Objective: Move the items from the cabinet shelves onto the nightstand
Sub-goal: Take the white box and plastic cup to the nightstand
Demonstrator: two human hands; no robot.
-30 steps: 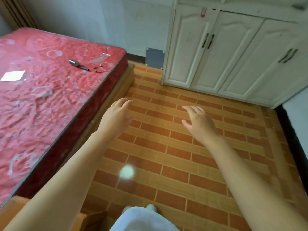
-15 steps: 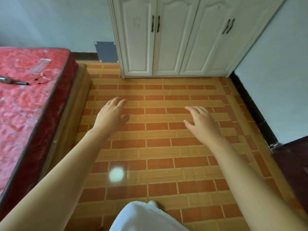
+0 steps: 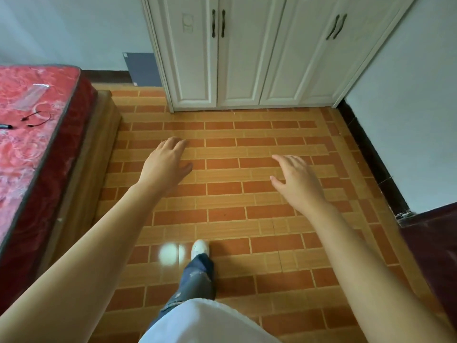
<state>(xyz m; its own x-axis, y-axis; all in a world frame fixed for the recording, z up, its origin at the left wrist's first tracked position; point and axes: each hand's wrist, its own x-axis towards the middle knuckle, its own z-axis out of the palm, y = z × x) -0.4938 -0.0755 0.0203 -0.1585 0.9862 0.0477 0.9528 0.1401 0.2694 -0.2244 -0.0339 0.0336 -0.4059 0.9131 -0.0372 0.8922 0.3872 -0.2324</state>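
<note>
Both arms reach forward over the brick-patterned floor (image 3: pixel 247 219), palms down. The left hand (image 3: pixel 165 162) has relaxed, loosely spread fingers and holds nothing; the right hand (image 3: pixel 296 179) is likewise empty, its fingers slack and slightly apart. Ahead, the white cabinet (image 3: pixel 247 58) stands against the wall with all its doors closed, dark handles (image 3: pixel 218 23) paired at the door edges, so any items on its shelves are hidden from sight. To the left is a bed with a red patterned mattress (image 3: pixel 32 134), on which lie a thin black cord (image 3: pixel 35 118) and a clear plastic wrapper (image 3: pixel 31 96). A grey panel (image 3: pixel 143 69) leans against the wall beside the cabinet. Below, one leg in blue jeans (image 3: pixel 197 278) steps forward, ending in a white shoe (image 3: pixel 200 247). A dark red-brown surface (image 3: pixel 435 243) shows at the right edge.
</note>
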